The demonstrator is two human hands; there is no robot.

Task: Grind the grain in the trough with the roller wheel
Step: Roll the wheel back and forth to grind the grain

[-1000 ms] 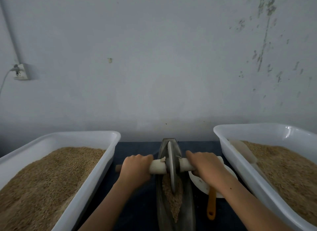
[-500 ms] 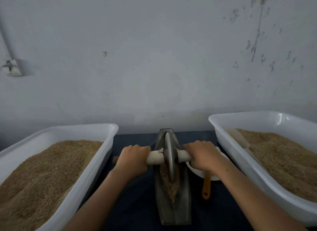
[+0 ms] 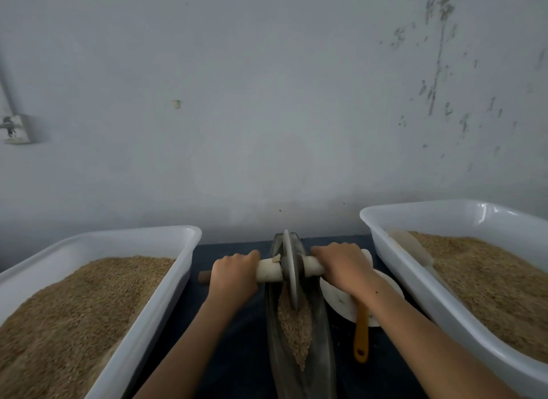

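Note:
A narrow grey metal trough (image 3: 318, 336) runs away from me down the middle of the dark table. Brown grain (image 3: 295, 324) lies in its channel. A thin metal roller wheel (image 3: 290, 268) stands upright in the far half of the trough, its lower edge in the grain. A pale axle handle (image 3: 268, 270) passes through the wheel. My left hand (image 3: 234, 275) grips the handle left of the wheel. My right hand (image 3: 344, 268) grips it right of the wheel. The handle's dark left tip (image 3: 204, 277) sticks out past my left hand.
Large white tubs of grain flank the trough, the left tub (image 3: 148, 318) and the right tub (image 3: 415, 283), which also holds a pale scoop (image 3: 410, 245). A white bowl (image 3: 338, 300) with an orange-handled tool (image 3: 361, 336) sits under my right wrist. A grey wall stands close behind.
The wheel has rolled away from me toward the trough's far end, both hands moving with the handle. More grain now lies uncovered behind the wheel.

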